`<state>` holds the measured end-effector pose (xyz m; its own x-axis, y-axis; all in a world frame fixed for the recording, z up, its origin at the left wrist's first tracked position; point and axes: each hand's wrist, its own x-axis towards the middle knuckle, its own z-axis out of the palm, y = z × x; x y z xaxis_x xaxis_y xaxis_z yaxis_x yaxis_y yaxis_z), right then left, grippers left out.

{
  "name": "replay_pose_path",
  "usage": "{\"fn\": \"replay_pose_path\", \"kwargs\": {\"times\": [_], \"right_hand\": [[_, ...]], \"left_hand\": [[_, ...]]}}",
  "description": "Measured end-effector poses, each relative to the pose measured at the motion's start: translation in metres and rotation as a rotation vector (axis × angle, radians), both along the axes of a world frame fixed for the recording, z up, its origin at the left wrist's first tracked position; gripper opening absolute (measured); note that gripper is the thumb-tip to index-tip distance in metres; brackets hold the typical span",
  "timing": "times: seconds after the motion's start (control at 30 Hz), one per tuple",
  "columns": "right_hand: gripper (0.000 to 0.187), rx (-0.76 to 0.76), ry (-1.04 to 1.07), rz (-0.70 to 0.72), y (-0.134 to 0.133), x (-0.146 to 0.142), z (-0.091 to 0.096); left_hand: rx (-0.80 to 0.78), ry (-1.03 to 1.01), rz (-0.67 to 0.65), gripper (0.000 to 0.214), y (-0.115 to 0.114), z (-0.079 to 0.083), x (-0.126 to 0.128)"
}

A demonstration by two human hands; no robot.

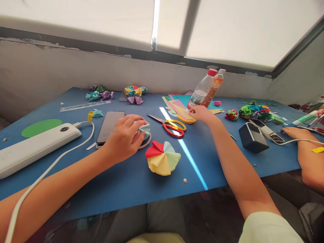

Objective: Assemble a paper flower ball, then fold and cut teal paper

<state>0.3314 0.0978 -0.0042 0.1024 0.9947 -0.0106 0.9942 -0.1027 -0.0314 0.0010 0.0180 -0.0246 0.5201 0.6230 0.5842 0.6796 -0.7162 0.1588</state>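
Observation:
My left hand [124,135] is curled over a folded pale-blue paper piece [145,130] that lies on a tape ring, just right of a dark phone [110,126]. My right hand [201,113] reaches forward, fingers pinched on the top sheets of a stack of coloured paper [178,108] beside two plastic bottles [206,88]. A pleated paper ball in red, yellow, green and blue [162,158] sits on the blue table [126,182] between my arms. Scissors with red and yellow handles [172,126] lie just behind it.
A white power bank [35,145] with a white cable lies at left, near a green paper disc [42,127] and a clear ruler [85,106]. Folded paper flowers sit at the back and right. Another person's hand [291,132] rests at right by a black box [252,138].

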Motion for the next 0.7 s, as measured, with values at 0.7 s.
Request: {"fn": "replay_pose_path", "kwargs": {"times": [0.7], "right_hand": [[0.029,-0.184,-0.069,-0.608,-0.012,0.099,-0.003]], "left_hand": [[0.036,0.014,-0.511,0.046,-0.028,-0.022,-0.024]]}}
